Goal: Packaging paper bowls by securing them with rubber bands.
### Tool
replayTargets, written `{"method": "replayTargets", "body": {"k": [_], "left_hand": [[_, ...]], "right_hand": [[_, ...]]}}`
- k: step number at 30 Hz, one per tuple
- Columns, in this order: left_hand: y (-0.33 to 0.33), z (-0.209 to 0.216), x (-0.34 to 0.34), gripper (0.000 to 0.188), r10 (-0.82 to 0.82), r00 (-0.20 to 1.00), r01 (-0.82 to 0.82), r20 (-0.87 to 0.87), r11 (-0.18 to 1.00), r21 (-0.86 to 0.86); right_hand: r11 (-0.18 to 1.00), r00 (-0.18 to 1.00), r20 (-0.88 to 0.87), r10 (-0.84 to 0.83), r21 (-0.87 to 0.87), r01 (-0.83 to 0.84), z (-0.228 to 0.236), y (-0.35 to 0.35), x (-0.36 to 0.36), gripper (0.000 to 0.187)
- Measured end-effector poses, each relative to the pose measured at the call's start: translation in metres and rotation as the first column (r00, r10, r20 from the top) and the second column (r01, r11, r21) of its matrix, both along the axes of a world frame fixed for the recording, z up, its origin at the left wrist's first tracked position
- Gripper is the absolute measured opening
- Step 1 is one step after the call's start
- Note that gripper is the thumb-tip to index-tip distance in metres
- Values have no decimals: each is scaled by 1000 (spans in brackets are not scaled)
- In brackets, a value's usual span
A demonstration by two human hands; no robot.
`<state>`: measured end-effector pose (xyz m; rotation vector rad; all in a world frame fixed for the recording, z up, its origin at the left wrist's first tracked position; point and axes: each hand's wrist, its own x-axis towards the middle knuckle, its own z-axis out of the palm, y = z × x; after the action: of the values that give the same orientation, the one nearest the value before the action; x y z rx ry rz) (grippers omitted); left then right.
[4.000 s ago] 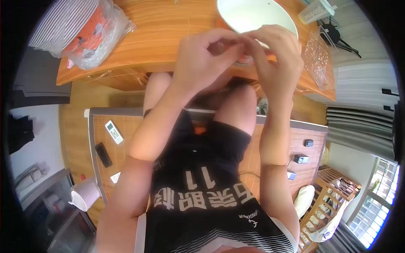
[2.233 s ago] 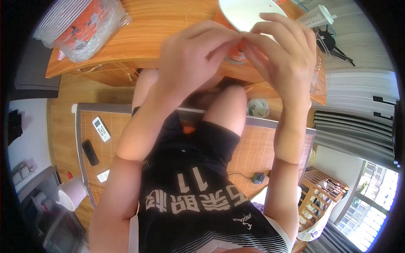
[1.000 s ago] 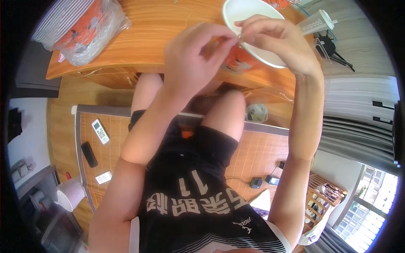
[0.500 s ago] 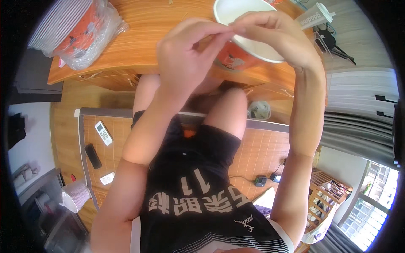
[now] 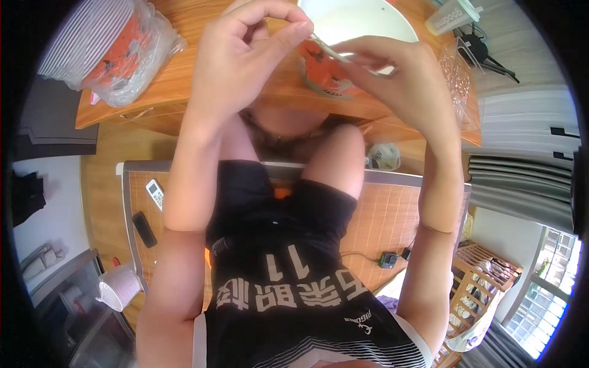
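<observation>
The left hand [image 5: 236, 64] is raised over the near part of the wooden desk [image 5: 189, 17], and its grip is closed, with the thumb and the forefinger pinching one end of a thin pale strip [image 5: 330, 51]. From there the strip goes slantwise down to the right hand [image 5: 414, 80], whose thumb and forefinger are grasping the other end; its remaining fingers are bent and partly hidden. The strip lies between the two hands and is seen in front of the bucket [image 5: 322, 76]; whether it touches the rim, I cannot tell.

This bucket is white inside, orange-red outside, and it stands at the near edge of the desk. To the left, also on the desk, there is a stack of buckets [image 5: 116, 52] wrapped in clear plastic. On the right side are a pale cup [image 5: 453, 17] with a lid and a clear tray [image 5: 457, 80] with small specks. Lower, on the mat [image 5: 392, 211], lie a white remote control [image 5: 154, 192] and a dark phone [image 5: 144, 229].
</observation>
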<state>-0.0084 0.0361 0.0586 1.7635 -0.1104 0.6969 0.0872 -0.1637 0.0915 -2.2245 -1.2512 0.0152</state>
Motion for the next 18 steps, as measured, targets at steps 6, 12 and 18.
{"method": "replayTargets", "body": {"k": [6, 12, 18], "left_hand": [[-1, 4, -1, 6, 14, 994, -6, -111, 997, 76], [8, -8, 10, 10, 27, 991, -55, 131, 975, 217], [6, -2, 8, 16, 39, 998, -50, 42, 947, 316]], "right_hand": [[995, 993, 119, -12, 98, 1, 5, 15, -18, 24], [906, 968, 249, -6, 412, -100, -31, 23, -1, 14], [928, 935, 349, -62, 365, -74, -31, 11, -5, 20]]}}
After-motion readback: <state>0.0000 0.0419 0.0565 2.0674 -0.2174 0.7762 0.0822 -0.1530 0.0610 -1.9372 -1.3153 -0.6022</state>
